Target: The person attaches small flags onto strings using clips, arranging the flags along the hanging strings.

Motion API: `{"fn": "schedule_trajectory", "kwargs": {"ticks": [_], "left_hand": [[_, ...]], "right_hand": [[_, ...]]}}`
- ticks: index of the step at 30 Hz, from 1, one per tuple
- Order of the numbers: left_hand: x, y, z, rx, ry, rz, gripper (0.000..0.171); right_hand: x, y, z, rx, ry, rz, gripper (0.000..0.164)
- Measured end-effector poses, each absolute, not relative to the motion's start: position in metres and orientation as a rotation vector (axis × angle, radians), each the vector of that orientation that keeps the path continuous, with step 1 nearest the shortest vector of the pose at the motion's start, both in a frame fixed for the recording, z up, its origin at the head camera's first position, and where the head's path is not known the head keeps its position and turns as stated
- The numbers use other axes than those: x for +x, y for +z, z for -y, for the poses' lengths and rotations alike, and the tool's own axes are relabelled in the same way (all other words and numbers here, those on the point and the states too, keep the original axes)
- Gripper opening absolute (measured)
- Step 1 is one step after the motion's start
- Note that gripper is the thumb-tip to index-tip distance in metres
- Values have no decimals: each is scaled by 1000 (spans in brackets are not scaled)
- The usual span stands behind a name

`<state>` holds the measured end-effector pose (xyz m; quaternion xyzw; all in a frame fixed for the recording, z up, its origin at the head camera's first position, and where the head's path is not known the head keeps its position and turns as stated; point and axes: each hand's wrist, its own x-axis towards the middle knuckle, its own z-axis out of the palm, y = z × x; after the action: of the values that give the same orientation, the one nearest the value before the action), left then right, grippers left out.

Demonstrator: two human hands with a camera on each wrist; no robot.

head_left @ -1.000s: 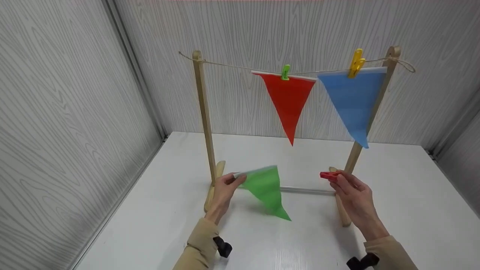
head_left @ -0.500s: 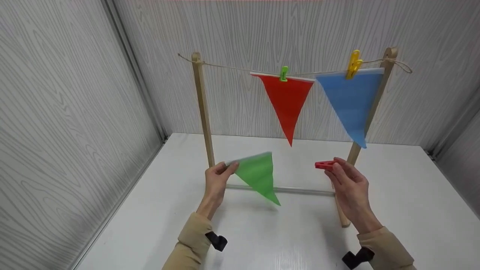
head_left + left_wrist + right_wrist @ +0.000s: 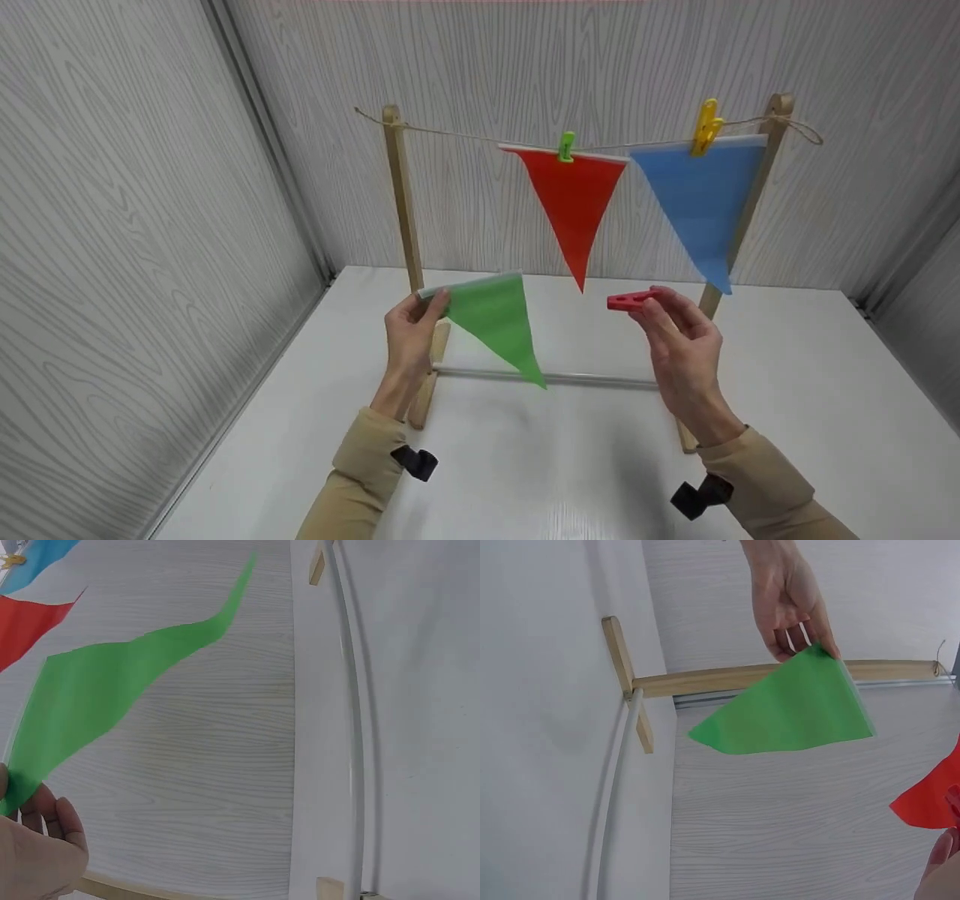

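My left hand [image 3: 411, 334] pinches a green triangular flag [image 3: 495, 311] by the left end of its white top edge, and the flag's point hangs down to the right. My right hand [image 3: 686, 352] pinches a red clothespin [image 3: 630, 301], which points left. Above and behind both hands, a twine line [image 3: 457, 133] carries a red flag [image 3: 576, 206] under a green clothespin [image 3: 566, 147] and a blue flag [image 3: 697, 202] under a yellow clothespin [image 3: 706, 129]. In the right wrist view the green flag [image 3: 787, 709] hangs from the left hand's fingers.
Two wooden posts, the left post [image 3: 401, 195] and the right post [image 3: 769, 150], hold up the twine. A pale rod [image 3: 592, 379] joins their wooden feet low on the white table [image 3: 525, 480]. Wood-grain panels [image 3: 465, 60] stand behind and at the sides.
My left hand has lifted the green flag up and to the left. My right hand has raised the red clothespin and brought it leftward. The hanging flags stay in place.
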<state>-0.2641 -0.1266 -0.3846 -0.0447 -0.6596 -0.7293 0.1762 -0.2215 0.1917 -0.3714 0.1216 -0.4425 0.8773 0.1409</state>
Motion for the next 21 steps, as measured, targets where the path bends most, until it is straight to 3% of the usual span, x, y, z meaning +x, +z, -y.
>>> {"fn": "schedule_trajectory", "kwargs": {"ticks": [21], "left_hand": [[-266,-330,138,-139,-1938,1771,22]], "right_hand": [[-242,-318,-159,559,2337,1380,23]]}}
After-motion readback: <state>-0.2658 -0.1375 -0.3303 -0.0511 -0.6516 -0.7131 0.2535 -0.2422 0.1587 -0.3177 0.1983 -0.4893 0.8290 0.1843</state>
